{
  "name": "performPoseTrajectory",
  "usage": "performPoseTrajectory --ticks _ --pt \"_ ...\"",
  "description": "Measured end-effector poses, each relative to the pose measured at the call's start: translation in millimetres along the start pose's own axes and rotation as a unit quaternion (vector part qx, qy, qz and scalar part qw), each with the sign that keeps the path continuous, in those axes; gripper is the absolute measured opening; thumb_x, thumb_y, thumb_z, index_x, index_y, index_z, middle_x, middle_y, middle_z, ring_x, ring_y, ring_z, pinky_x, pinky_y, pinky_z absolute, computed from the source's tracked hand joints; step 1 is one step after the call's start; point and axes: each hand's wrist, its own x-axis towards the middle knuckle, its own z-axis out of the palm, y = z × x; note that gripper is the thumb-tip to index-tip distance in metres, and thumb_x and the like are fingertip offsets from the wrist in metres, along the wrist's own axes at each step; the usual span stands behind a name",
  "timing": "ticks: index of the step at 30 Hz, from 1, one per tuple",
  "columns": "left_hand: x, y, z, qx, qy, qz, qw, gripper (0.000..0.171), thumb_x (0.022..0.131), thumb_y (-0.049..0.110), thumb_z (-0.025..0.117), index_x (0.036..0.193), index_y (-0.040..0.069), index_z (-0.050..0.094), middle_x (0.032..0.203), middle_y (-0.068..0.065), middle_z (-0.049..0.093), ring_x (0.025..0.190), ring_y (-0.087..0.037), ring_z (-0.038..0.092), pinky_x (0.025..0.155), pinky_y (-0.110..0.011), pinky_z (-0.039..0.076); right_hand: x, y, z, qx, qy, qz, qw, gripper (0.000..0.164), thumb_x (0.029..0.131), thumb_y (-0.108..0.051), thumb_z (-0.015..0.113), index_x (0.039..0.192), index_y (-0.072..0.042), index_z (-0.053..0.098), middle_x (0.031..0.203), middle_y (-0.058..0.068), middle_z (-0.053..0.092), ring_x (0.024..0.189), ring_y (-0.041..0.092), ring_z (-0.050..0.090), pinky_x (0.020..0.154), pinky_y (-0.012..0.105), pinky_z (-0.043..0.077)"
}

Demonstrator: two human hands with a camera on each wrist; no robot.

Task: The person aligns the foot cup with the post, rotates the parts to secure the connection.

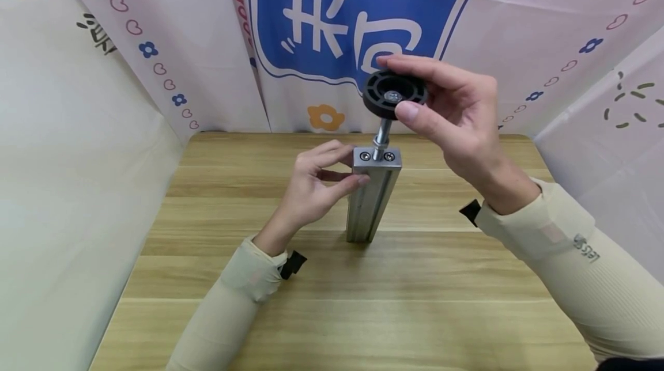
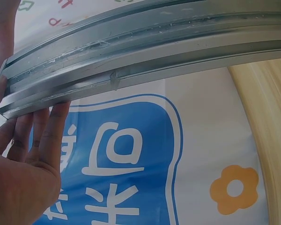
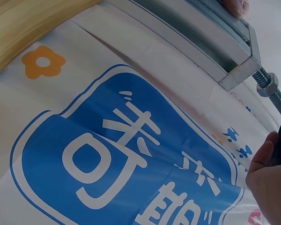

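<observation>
An aluminium profile (image 1: 368,204) stands upright on the wooden table, its grooved sides plain in the left wrist view. Two screws hold a metal end plate (image 1: 377,158) on its top. Out of the plate rises a threaded rod (image 1: 383,132) with a hex nut (image 3: 267,85) partway along it. At the rod's upper end sits a round black levelling foot (image 1: 389,107), hollow side up. My right hand (image 1: 461,109) grips the foot's rim between thumb and fingers. My left hand (image 1: 321,181) holds the profile just below the plate, thumb in front and fingers at the side.
The wooden table (image 1: 218,279) ends at a back edge close behind the profile. Printed fabric (image 1: 207,25) hangs beyond it, with white cloth walls at both sides. A small black camera mount (image 1: 293,265) sits at the left wrist, another (image 1: 471,212) at the right.
</observation>
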Motion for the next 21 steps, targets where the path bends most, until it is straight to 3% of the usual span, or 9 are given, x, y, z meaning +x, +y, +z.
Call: performPoseTrajectory --ticks 6,13,16,21 --pt "0.4 -0.3 0.4 0.0 0.0 0.0 1.0 0.04 0.085 -0.011 0.079 0.125 -0.009 0.072 0.106 -0.022 0.072 0.098 -0.01 0.072 0.078 -0.036 0.07 -0.3 -0.7 -0.1 0.005 -0.005 -0.006 1.0 0.037 0.088 0.002 0.069 0.124 0.006 0.073 0.132 0.015 0.074 0.123 0.029 0.069 0.099 0.026 0.064" --pt "0.6 -0.8 0.2 0.003 -0.005 0.003 1.0 0.04 0.086 -0.01 0.079 0.125 -0.007 0.072 0.106 -0.02 0.072 0.098 -0.025 0.074 0.078 -0.036 0.07 0.5 -0.6 1.2 -0.002 -0.014 -0.021 1.0 0.038 0.088 0.001 0.069 0.125 0.008 0.071 0.127 0.015 0.075 0.106 0.027 0.072 0.085 0.024 0.065" --pt "0.3 -0.9 0.1 0.003 -0.006 0.003 1.0 0.04 0.086 -0.01 0.079 0.126 -0.007 0.072 0.106 -0.02 0.072 0.098 -0.031 0.074 0.078 -0.036 0.07 0.9 -0.5 2.2 -0.004 -0.006 -0.021 1.0 0.037 0.087 0.0 0.073 0.124 0.008 0.072 0.123 0.015 0.075 0.104 0.027 0.072 0.086 0.024 0.065" --pt "0.1 -0.4 -0.3 0.006 -0.006 -0.001 1.0 0.04 0.087 -0.01 0.079 0.126 -0.007 0.072 0.107 -0.02 0.072 0.098 -0.025 0.074 0.079 -0.036 0.07 1.6 0.8 3.4 -0.004 0.012 -0.018 1.0 0.04 0.086 -0.009 0.084 0.121 0.007 0.073 0.119 0.015 0.071 0.105 0.027 0.07 0.089 0.025 0.064"
